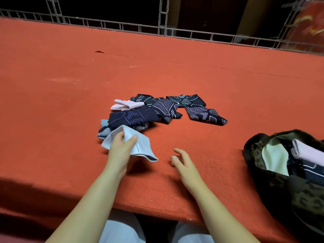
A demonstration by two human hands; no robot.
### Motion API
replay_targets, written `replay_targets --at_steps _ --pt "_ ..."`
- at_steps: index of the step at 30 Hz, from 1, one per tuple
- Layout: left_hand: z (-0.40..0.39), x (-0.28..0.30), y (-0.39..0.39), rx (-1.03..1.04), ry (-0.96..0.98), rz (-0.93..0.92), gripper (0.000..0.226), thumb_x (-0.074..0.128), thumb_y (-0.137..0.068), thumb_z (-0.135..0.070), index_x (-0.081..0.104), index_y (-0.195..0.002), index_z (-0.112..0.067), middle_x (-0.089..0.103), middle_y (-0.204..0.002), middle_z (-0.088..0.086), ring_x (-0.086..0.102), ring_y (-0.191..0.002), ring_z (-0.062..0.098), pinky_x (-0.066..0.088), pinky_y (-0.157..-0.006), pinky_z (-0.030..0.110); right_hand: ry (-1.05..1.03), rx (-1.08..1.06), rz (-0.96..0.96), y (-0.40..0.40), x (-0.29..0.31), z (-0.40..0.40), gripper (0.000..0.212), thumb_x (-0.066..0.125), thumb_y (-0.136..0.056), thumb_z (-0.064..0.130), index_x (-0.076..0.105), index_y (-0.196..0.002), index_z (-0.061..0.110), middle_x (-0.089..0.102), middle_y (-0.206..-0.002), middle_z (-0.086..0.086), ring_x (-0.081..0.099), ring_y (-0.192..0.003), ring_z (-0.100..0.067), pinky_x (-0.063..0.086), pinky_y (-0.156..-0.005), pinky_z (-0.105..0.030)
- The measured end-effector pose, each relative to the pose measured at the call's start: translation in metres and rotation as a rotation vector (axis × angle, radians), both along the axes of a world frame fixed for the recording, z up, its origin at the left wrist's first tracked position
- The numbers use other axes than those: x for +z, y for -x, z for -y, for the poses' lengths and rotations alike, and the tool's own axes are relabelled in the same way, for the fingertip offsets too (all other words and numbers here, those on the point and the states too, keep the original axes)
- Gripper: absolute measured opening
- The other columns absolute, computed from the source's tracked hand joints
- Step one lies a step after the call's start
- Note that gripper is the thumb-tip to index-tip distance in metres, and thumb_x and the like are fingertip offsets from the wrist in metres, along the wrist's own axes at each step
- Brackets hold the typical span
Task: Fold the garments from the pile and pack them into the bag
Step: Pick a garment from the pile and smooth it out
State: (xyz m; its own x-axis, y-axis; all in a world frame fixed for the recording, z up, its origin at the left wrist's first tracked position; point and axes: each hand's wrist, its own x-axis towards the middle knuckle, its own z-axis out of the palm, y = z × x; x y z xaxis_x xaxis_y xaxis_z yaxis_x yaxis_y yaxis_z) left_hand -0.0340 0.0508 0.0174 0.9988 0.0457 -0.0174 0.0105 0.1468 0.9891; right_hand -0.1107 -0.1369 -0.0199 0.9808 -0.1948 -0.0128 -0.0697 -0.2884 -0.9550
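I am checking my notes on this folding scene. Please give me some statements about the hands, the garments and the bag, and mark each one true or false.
1. The left hand holds a light blue garment. True.
2. The right hand grips a dark patterned garment. False: it is open and holds nothing.
3. The bag lies to the right of the pile. True.
4. The bag is zipped shut. False: it is open, with a pink garment inside.
5. The table cover is green. False: it is orange-red.
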Motion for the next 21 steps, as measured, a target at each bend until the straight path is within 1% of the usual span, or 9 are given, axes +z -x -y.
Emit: replay_targets --at_steps 2,4,6,10,12,14,16,18,21 --pt "0.017 0.008 0.009 -0.042 0.048 0.022 0.027 0.057 -0.09 -0.008 0.053 -0.117 -0.01 0.061 -0.107 0.007 0.058 -0.098 0.021 0.046 -0.089 0.037 -0.205 0.029 0.079 0.014 0.01 -0.008 0.046 0.06 -0.091 0.019 0.04 -0.132 0.025 0.059 -0.105 -0.004 0.061 -0.087 -0.014 0.048 -0.079 -0.016" --pt "0.031 0.016 0.017 -0.059 0.105 0.036 0.035 0.058 -0.09 -0.007 0.05 -0.124 -0.014 0.058 -0.113 0.005 0.057 -0.101 0.017 0.045 -0.093 0.034 -0.276 0.055 0.144 0.025 0.018 -0.014 0.056 0.064 -0.076 0.02 0.043 -0.127 0.028 0.058 -0.103 -0.004 0.057 -0.072 -0.007 0.048 -0.07 -0.015" --pt "0.043 0.022 0.024 -0.078 0.139 0.053 0.036 0.057 -0.09 -0.007 0.048 -0.123 -0.019 0.056 -0.103 -0.001 0.056 -0.088 0.01 0.046 -0.084 0.026 -0.297 0.043 0.203 0.033 0.026 -0.018 0.061 0.071 -0.064 0.021 0.049 -0.12 0.031 0.057 -0.104 -0.002 0.056 -0.067 -0.002 0.048 -0.067 -0.017" --pt "0.054 0.034 0.03 -0.159 0.212 0.025 0.016 0.055 -0.092 -0.01 0.06 -0.098 -0.024 0.053 -0.08 -0.002 0.053 -0.06 0.005 0.048 -0.055 0.021 -0.135 -0.003 0.34 0.044 0.038 -0.014 0.055 0.074 -0.056 0.035 0.06 -0.109 0.034 0.061 -0.111 0.001 0.061 -0.089 -0.007 0.05 -0.082 -0.028" --pt "0.056 0.045 0.03 -0.204 0.244 -0.003 0.013 0.053 -0.092 -0.011 0.06 -0.088 -0.021 0.054 -0.068 -0.003 0.053 -0.052 0.006 0.048 -0.048 0.019 -0.034 -0.007 0.407 0.044 0.047 -0.01 0.043 0.073 -0.061 0.034 0.063 -0.103 0.034 0.062 -0.106 0.004 0.06 -0.096 -0.009 0.047 -0.084 -0.023" --pt "0.058 0.056 0.028 -0.237 0.271 -0.004 0.012 0.053 -0.092 -0.011 0.059 -0.084 -0.017 0.057 -0.062 -0.003 0.054 -0.052 0.008 0.049 -0.051 0.02 0.053 -0.049 0.447 0.039 0.058 -0.006 0.027 0.069 -0.064 0.035 0.064 -0.09 0.029 0.062 -0.092 0.006 0.058 -0.086 -0.002 0.043 -0.074 -0.015" --pt "0.063 0.07 0.02 -0.271 0.295 0.011 0.009 0.054 -0.092 -0.013 0.058 -0.085 -0.015 0.059 -0.063 -0.003 0.057 -0.056 0.01 0.051 -0.057 0.022 0.04 -0.115 0.455 0.025 0.069 0.003 0.012 0.068 -0.068 0.032 0.062 -0.077 0.026 0.06 -0.075 0.009 0.053 -0.07 0.003 0.04 -0.066 -0.014" --pt "0.07 0.082 0.006 -0.327 0.279 0.028 0.007 0.054 -0.093 -0.017 0.059 -0.088 -0.015 0.061 -0.072 -0.002 0.06 -0.066 0.013 0.052 -0.066 0.026 -0.037 -0.171 0.453 0.004 0.081 0.019 0.003 0.064 -0.074 0.024 0.062 -0.075 0.024 0.06 -0.071 0.009 0.051 -0.067 0.001 0.04 -0.065 -0.018" --pt "0.084 0.111 -0.018 -0.41 0.22 0.088 0.006 0.056 -0.092 -0.02 0.061 -0.089 -0.018 0.061 -0.081 -0.003 0.057 -0.075 0.014 0.048 -0.072 0.027 -0.108 -0.225 0.487 -0.032 0.113 0.045 0.004 0.06 -0.082 0.021 0.062 -0.08 0.019 0.059 -0.078 -0.003 0.052 -0.075 -0.011 0.042 -0.07 -0.032"
